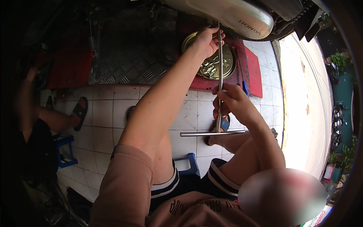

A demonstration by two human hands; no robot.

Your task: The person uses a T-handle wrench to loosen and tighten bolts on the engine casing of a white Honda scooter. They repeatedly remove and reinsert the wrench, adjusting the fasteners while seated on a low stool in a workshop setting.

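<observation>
A long silver T-handle wrench (pixel 220 72) runs from under the motorcycle's silver cover (pixel 236 17) back toward my knees, its crossbar (pixel 193 134) nearest me. My left hand (pixel 211 41) is closed around its far end, right below the cover. Nearer the crossbar, the fingers of my right hand (pixel 235 99) grip the shaft. Whatever the wrench's tip meets is hidden by the left fingers and the cover. Beneath the shaft lies a round gold tray (pixel 228 70) with several small metal parts (pixel 209 70) in it.
A blue-handled screwdriver (pixel 245 87) lies right of the tray on the red platform (pixel 254 70), which has a dark tread plate (pixel 128 72). A person's sandalled foot (pixel 80 113) and a blue stool (pixel 67 153) are at left. Another blue stool (pixel 193 164) stands between my legs.
</observation>
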